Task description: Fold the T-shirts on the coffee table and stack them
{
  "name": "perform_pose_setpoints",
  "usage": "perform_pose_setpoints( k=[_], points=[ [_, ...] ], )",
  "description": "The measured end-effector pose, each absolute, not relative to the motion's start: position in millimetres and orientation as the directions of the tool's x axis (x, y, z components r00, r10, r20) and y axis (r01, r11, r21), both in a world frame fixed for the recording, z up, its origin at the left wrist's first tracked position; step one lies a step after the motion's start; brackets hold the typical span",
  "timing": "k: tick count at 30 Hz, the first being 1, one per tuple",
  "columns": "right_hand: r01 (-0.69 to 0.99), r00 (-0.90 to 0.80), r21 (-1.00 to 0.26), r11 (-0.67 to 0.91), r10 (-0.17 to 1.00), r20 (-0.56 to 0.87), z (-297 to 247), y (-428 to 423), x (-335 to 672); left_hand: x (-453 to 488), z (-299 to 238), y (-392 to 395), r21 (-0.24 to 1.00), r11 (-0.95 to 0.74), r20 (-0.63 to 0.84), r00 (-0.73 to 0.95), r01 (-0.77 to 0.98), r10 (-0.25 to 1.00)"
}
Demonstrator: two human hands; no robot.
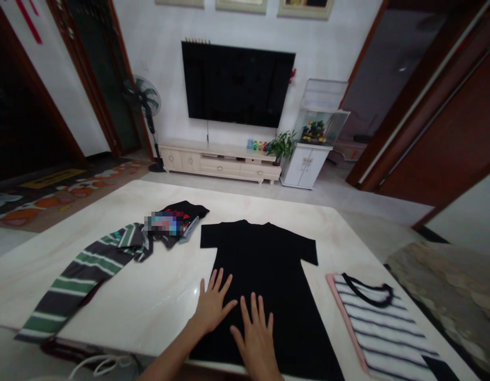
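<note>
A black short-sleeved T-shirt (264,270) lies spread flat on the white table (157,307), its neckline toward the far side. My left hand (213,304) rests near the shirt's left side with fingers spread. Close beside it, my right hand (256,333) lies flat over the lower middle of the shirt, fingers also apart. Neither hand grips anything. To the right is a folded stack with a white shirt with dark stripes (382,323) on top and a pink edge showing beneath.
On the table's left are a crumpled green-and-grey striped garment (82,275) and a dark printed garment (187,209). A white cable (106,362) hangs by the near edge. Beyond stand a TV cabinet (221,164), a fan (147,106) and a fish tank (320,127).
</note>
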State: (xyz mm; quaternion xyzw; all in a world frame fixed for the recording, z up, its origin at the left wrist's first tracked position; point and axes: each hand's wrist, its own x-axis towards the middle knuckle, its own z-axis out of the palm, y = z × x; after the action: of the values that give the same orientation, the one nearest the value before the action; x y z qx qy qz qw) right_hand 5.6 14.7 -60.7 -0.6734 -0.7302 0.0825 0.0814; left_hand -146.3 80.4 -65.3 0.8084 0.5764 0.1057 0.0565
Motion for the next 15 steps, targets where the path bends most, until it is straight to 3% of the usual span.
perform_pose_setpoints(
  k=[4,6,11,15],
  points=[
    [0.955,-0.099,-0.268,0.124,0.990,0.105,-73,5,-2,-165,-57,101,0.311,-0.299,0.074,0.290,0.902,0.954],
    [0.947,-0.075,-0.304,0.102,0.992,0.101,-70,5,-9,-173,-47,130,0.365,-0.214,0.082,0.198,0.906,0.977],
    [0.840,-0.321,-0.465,0.280,0.947,-0.009,-54,1,-57,-192,-25,223,0.412,0.059,0.116,-0.116,0.909,0.986],
    [0.850,-0.397,-0.422,0.316,0.910,-0.119,-60,1,-103,-206,-25,269,0.419,0.164,0.059,-0.207,0.893,0.977]
  ],
)
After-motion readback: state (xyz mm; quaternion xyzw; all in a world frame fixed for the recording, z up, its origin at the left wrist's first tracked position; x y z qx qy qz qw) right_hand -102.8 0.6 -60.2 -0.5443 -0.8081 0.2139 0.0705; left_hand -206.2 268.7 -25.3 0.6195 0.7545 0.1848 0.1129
